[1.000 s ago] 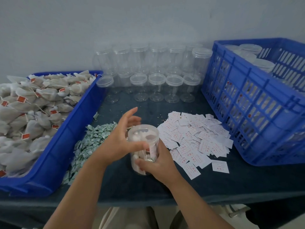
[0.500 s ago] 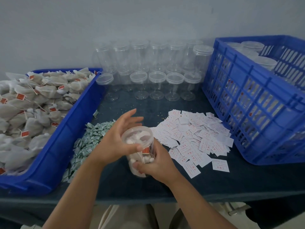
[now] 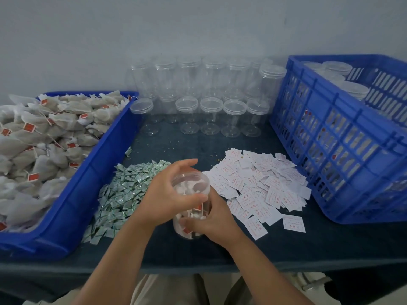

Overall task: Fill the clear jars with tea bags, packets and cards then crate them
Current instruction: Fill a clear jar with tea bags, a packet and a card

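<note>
Inside the lidded jar [image 3: 191,184], tea bags [image 3: 196,214]

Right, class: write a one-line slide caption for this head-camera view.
Left hand grips the lid of a filled clear jar that the right hand holds, between green packets and white cards.

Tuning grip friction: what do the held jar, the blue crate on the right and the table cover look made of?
Jar: clear glossy plastic, likely; contents show through, lid moulded. Crate: blue moulded plastic, slotted walls, slight sheen. Table cover: dark, matte, probably fabric or felt; no glare.
</note>
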Demonstrator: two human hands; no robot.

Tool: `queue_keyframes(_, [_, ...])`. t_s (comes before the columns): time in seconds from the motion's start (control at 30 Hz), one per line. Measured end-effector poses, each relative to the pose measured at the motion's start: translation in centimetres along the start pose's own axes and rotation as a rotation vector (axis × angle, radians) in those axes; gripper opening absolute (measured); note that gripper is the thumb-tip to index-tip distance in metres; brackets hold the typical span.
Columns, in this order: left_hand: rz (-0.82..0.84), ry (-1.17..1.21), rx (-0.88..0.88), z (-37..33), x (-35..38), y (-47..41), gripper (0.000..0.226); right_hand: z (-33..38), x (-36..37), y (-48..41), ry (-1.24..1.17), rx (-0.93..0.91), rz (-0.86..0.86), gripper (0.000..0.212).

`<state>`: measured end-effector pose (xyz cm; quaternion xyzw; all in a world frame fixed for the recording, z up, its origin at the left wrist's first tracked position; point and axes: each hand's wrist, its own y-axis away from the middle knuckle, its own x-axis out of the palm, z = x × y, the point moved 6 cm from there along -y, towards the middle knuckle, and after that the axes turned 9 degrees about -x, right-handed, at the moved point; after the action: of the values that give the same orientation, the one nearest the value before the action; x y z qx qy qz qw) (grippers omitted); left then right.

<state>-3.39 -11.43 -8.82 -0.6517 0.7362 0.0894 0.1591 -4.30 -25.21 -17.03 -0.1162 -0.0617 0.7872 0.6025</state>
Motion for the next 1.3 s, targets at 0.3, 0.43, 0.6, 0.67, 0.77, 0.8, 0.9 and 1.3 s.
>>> queue_keyframes(0.3, [-0.236,0.535,-0.153,6.2,2.7,1.8,0.082,0.7,0.9,0.4,-0.017,-0.061,-0.053,0.067])
queue_keyframes(0.43, [-0.462,0.39,-0.182,6.7,1.8,1.9,0.067,3.6,-0.1,1.1,0.643,-0.278,-0.332,0.07])
queue_keyframes(0.6, [-0.324,0.256,0.004,5.4,2.8,0.6,0.053,4.6,-0.5,0.8,0.642,-0.141,-0.263,0.118])
queue_keyframes(0.67, [-0.285,0.269,-0.01,6.1,3.1,0.5,0.053,4.8,-1.6,0.3,0.589,-0.03,-0.159,0.117])
queue_keyframes(0.77, [-0.289,0.216,-0.031,6.5,3.3,0.6,0.053,6.1,-3.5,-0.1,0.659,0.002,-0.064,0.087])
queue_keyframes(0.8, [-0.279,0.165,-0.033,6.3,3.7,0.6,0.051,7.0,-4.3,0.1,0.667,-0.013,-0.077,0.084])
queue_keyframes(0.9, [-0.25,-0.01,0.011,4.9,5.0,0.3,0.037,10.9,-7.8,0.5,0.632,-0.08,-0.177,0.081])
queue_keyframes(1.3, [0.168,-0.345,0.627,-19.5,21.4,-6.6,0.073,28.9,-29.2,0.7,0.883,-0.404,-0.898,0.101])
